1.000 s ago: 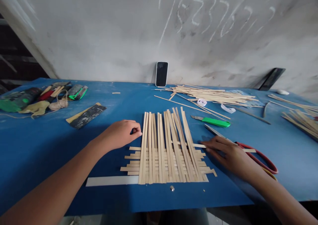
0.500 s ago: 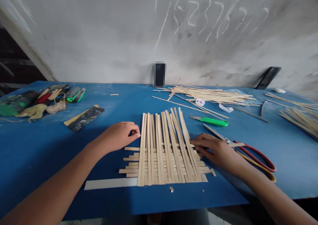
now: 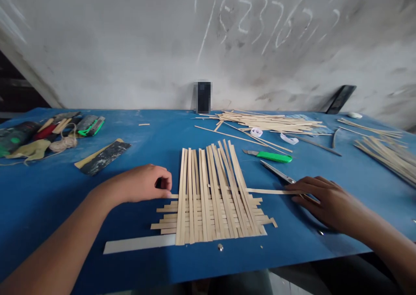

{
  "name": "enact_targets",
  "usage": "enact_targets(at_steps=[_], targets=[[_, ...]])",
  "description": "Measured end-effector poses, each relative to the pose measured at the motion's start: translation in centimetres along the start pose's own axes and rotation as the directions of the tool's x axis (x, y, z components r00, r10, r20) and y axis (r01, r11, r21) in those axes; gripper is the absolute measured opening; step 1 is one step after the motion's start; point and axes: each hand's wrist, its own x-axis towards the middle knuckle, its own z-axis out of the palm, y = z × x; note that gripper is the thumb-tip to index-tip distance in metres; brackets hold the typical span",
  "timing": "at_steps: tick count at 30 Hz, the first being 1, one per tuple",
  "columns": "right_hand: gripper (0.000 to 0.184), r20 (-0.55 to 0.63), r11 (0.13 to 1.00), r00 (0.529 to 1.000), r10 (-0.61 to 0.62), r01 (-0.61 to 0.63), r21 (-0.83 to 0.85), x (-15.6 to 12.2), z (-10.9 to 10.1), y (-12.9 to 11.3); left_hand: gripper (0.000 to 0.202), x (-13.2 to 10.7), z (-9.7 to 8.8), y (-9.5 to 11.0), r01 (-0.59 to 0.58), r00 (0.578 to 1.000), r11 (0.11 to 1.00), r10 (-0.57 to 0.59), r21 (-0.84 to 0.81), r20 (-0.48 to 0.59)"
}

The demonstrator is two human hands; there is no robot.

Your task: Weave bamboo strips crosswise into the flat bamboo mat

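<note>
The right hand [image 3: 329,204] had moved right along a long bamboo strip [image 3: 271,191] (hands well apart, the left hand [image 3: 139,184] curled at the woven mat's [image 3: 208,199] left edge).

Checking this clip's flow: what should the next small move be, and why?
Probably the right hand should slide the long bamboo strip further left through the upright strips: it juts far out to the right, unlike the shorter rows below it.

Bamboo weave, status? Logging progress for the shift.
Left hand at edge of bamboo weave. Right hand on loose strip entering it. Scissors beside right hand.
</note>
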Motion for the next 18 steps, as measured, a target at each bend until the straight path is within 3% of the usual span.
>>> enact_targets(at_steps=[5,12,18], targets=[[0.044,0.013,0.985,0.999,0.044,-0.045,0.168,0.9,0.2,-0.6,0.008,0.0,-0.2,0.2,-0.001,0.994,1.0,0.004,-0.024,0.108],[0.052,0.06,0.902,0.986,0.157,-0.168,0.399,2.5,-0.3,-2.3,0.009,0.1,0.1,0.8,-0.035,0.994,0.999,0.039,-0.041,0.104],[0.056,0.117,0.863,0.977,0.177,-0.211,0.459,2.9,0.1,-2.5,0.013,0.1,0.4,0.8,-0.026,0.997,0.999,0.029,-0.042,0.072]])
